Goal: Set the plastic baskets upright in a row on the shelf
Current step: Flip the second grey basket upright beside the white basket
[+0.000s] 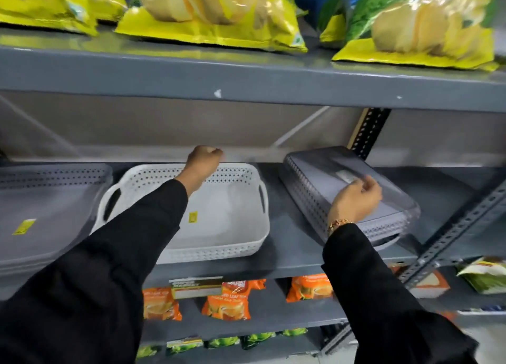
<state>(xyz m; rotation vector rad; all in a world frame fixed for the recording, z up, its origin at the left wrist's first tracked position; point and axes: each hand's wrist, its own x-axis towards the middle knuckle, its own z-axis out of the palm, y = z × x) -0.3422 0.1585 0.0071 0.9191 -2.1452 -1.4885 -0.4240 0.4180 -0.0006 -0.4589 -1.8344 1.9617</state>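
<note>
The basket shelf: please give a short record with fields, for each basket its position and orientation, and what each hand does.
shelf: grey metal shelf holding three baskets
left basket: grey basket, upright, partly cut off by the frame edge
middle basket: white basket, upright, yellow sticker inside
right basket: upside-down grey basket, bottom facing up, set at an angle
left hand: left hand fisted at the far rim of the white basket
right hand: right hand over the upside-down grey basket, fingers curled, grip unclear
remaining: right basket not yet upright
</note>
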